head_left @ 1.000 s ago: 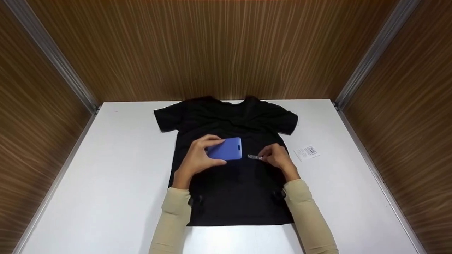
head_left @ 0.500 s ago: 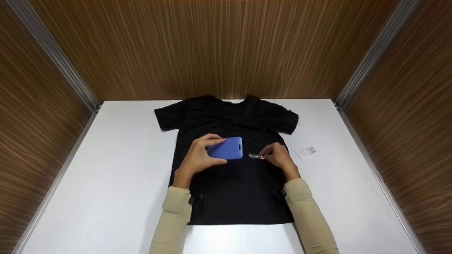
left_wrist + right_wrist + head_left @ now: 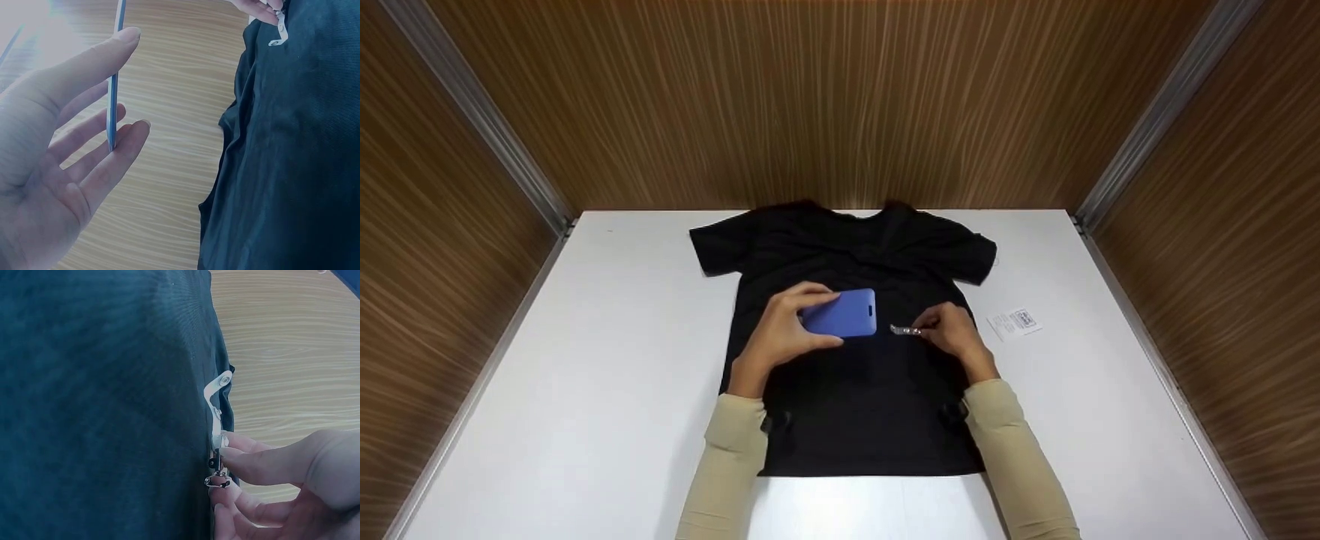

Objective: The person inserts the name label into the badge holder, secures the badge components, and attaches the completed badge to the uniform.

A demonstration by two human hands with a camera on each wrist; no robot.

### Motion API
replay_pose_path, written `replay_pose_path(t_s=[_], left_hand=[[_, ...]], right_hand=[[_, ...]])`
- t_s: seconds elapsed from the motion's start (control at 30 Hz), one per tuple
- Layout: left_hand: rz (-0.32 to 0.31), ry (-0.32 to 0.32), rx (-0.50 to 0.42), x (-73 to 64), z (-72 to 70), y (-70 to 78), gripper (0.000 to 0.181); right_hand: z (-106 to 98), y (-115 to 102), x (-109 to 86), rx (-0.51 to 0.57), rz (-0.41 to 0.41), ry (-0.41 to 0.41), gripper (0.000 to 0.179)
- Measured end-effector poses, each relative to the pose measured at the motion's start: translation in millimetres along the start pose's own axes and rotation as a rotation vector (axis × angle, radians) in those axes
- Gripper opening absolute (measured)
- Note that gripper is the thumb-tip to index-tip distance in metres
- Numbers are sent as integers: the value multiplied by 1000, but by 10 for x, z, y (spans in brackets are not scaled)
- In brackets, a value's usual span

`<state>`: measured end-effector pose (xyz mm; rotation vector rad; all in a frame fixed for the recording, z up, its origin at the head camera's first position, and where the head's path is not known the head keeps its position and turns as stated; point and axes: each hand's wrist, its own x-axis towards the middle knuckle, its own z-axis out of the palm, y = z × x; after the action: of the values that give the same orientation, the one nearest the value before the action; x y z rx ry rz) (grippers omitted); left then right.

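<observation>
Between thumb and fingers, my left hand (image 3: 780, 337) holds a blue badge holder (image 3: 847, 313) by its long edges, its small slot facing right. The left wrist view shows the holder edge-on (image 3: 113, 95). My right hand (image 3: 952, 331) pinches a badge clip (image 3: 905, 330) just right of the holder, with a gap between them. In the right wrist view, the clip's pale strap (image 3: 214, 405) sticks up with a bent end and a snap button, while the thumb and fingers grip near its metal end. Both hands are above a black T-shirt (image 3: 855, 412).
The T-shirt lies spread on a white table (image 3: 607, 337), collar toward the wood-grain back panel (image 3: 825, 105). A small printed card (image 3: 1014, 323) lies on the table right of the shirt. Wood-grain side panels stand at left and right.
The strap of the badge clip has gone from nearly straight to bent, its free end now curving upward. Both hands keep their grips and have hardly moved.
</observation>
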<state>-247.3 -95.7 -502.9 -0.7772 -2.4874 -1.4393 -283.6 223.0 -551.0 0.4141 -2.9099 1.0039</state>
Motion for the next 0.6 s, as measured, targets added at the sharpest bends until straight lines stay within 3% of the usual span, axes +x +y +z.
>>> replay_pose_path(t_s=[0.37, 0.6], left_hand=[[0, 8, -8, 3, 12, -6, 67], [-6, 9, -22, 0, 13, 6, 67]], right_hand=[[-51, -2, 0, 19, -6, -13, 14], [-187, -78, -14, 129, 17, -29, 18]])
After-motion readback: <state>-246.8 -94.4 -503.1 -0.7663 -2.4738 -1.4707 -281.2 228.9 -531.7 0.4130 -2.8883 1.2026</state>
